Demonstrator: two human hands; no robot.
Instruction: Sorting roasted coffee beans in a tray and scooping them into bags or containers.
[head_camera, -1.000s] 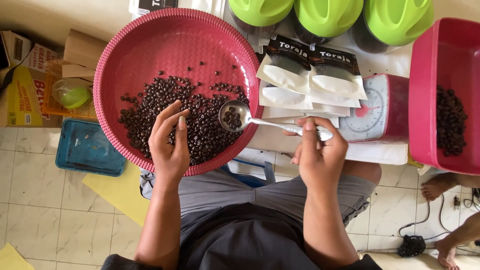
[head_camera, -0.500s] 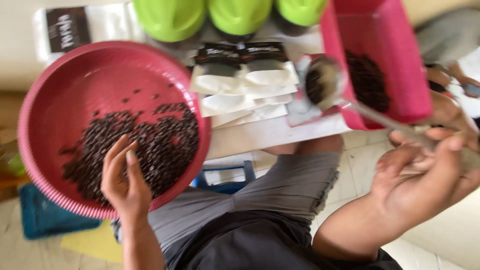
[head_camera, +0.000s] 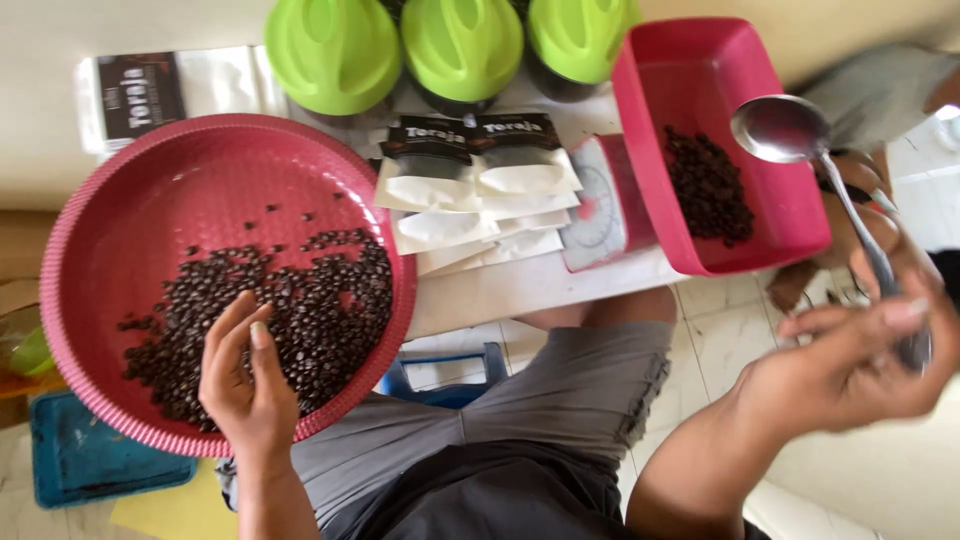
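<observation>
Resting on a heap of dark roasted coffee beans (head_camera: 280, 310), the left hand (head_camera: 245, 385) lies with fingers loosely spread, thumb apart, inside the round pink woven-textured plastic tray (head_camera: 130, 200). The right hand (head_camera: 850, 360), blurred, pinches the handle of a shiny metal spoon (head_camera: 785, 130), whose smooth, empty bowl hangs over the right edge of the rectangular pink plastic tub (head_camera: 660, 60) holding more beans. Between tray and tub lie flat white-and-black pouches (head_camera: 480, 185), below three glossy green lids (head_camera: 460, 45).
</observation>
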